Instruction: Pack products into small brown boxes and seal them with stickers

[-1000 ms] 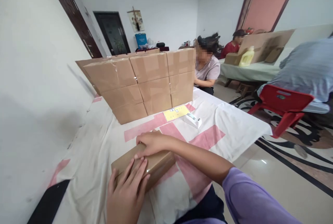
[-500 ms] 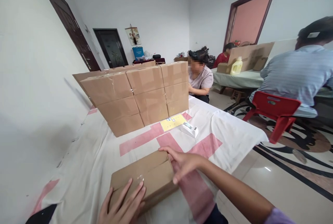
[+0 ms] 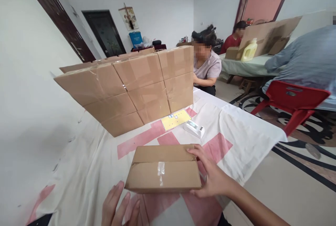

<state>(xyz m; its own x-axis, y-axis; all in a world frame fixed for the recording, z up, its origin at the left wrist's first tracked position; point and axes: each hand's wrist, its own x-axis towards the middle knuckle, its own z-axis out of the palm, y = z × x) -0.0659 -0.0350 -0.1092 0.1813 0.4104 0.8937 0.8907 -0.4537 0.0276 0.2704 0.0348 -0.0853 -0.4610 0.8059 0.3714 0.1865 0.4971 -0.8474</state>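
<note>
A taped brown cardboard box [image 3: 162, 168] lies in front of me on a white and pink tablecloth [image 3: 89, 163]. My right hand [image 3: 211, 175] grips the box's right end, thumb on top and fingers curled under the near edge. My left hand [image 3: 118, 206] sits at the bottom edge of the view, just left of and below the box, fingers stretched out and holding nothing. Whether it touches the box I cannot tell.
A wall of stacked sealed cartons [image 3: 131, 86] stands across the table behind. A yellow label sheet [image 3: 175, 119] and a white tape dispenser [image 3: 194, 128] lie before it. A seated person [image 3: 206, 66] is beyond; another person sits on a red chair [image 3: 294, 101] at right.
The box has been turned and lifted at its near side, so the taped end faces me. My right hand moved to its right end; my left hand slid off, down and left.
</note>
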